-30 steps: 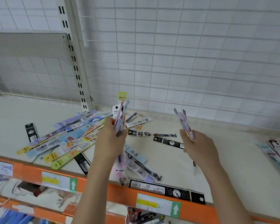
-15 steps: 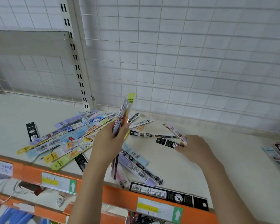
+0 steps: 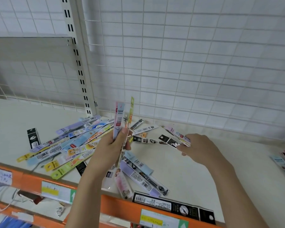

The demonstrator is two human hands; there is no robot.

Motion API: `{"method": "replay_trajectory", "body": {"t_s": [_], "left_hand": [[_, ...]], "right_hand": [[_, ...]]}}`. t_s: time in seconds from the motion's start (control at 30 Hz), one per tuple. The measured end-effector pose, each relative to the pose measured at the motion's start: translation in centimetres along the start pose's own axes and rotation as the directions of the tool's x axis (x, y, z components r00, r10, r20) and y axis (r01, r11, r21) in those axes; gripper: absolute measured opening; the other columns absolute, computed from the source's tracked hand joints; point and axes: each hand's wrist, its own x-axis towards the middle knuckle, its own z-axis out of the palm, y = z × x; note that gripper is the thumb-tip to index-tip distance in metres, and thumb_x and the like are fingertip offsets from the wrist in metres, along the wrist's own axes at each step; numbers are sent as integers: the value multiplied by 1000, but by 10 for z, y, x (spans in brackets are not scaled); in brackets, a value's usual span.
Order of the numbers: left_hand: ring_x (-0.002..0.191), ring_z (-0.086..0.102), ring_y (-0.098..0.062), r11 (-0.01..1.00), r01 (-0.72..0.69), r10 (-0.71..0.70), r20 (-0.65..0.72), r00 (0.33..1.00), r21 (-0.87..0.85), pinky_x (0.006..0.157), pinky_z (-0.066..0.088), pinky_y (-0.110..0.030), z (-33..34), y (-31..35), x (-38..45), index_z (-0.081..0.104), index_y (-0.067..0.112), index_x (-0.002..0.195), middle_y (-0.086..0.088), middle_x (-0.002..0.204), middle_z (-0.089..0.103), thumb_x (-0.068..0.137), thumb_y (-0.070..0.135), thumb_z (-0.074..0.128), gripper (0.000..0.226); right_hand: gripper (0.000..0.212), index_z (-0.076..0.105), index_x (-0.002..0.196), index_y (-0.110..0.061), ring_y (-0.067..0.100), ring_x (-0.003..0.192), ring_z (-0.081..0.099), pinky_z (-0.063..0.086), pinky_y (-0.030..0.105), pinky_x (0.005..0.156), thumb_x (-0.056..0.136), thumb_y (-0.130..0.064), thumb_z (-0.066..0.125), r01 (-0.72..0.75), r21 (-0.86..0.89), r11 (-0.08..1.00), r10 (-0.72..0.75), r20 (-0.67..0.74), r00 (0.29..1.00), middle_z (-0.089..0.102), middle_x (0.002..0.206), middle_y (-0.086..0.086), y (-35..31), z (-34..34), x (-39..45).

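Your left grip (image 3: pixel 111 146) clutched a fanned bundle (image 3: pixel 119 122), your right grip (image 3: pixel 199 145) pinched one pack (image 3: pixel 176 134); any slackening risked spilling the bundle.

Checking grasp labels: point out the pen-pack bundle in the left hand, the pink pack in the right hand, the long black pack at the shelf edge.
pen-pack bundle (image 3: pixel 119 122): head view, upper part of front pack.
pink pack (image 3: pixel 176 133): head view, its free middle.
long black pack (image 3: pixel 173 206): head view, its middle.
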Motion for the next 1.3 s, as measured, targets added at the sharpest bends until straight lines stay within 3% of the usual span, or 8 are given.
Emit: {"method": "replay_trajectory", "body": {"t_s": [0.1,0.4,0.57,0.8,0.93,1.07,1.17,1.3], "left_hand": [[55,63,-9,981,80,-74,39,997,-176,55,48,-24,-3,1,-1,58,22,82,0,61,55,97,33,42,24],[52,37,-12,1000,15,-13,-72,997,22,56,33,-24,-16,0,2,55,1,88,-6,62,37,90,36,53,35],[57,36,-20,996,44,-35,-111,993,83,60,32,-31,-22,-7,5,58,-6,96,-12,66,41,95,30,49,37],[52,63,-18,990,123,-129,-93,987,-65,50,50,-24,-20,-5,6,58,25,92,-3,56,60,96,38,41,22],[46,51,-13,986,100,-83,-134,988,132,45,38,-18,-19,-7,13,50,14,79,-2,60,52,98,36,40,30],[66,47,-22,959,64,-40,-92,995,276,57,34,-29,-15,-9,30,49,11,86,-5,69,47,99,24,39,21],[74,55,-22,943,79,-75,-26,997,323,56,39,-27,-6,-6,51,52,18,103,-2,80,53,97,13,38,17],[70,50,-24,913,71,-93,37,995,403,57,39,-28,18,1,79,52,14,92,-4,80,54,92,14,38,14]], "right_hand": [[19,61,90,-23,15,75,63,51,30,73,91,-40,51,32,-46,998,-31,36,999,73,79,-8,-5,4,4],[7,37,95,-15,27,75,49,33,31,57,96,-17,44,164,49,985,-163,-21,986,50,78,2,-22,22,25],[39,48,109,-15,23,83,51,39,31,67,87,-44,60,148,8,989,-148,-59,987,54,94,1,-40,28,30],[20,55,87,-24,24,81,56,40,28,65,91,-44,53,158,-143,977,-153,48,987,58,86,0,-43,41,36],[19,60,86,-21,25,79,53,37,29,64,93,-36,51,153,-218,964,-160,-12,987,51,87,1,-38,35,34],[32,35,65,-24,25,79,49,35,30,64,93,-25,48,152,-236,960,-161,-20,987,40,85,-1,-26,24,31],[14,40,80,-16,28,76,48,36,29,63,92,-16,48,92,-134,987,-100,-55,993,48,82,2,-15,17,28],[11,38,87,-16,29,74,49,38,31,63,91,-15,48,35,-35,999,-38,-90,995,50,81,4,-2,13,21]]}}
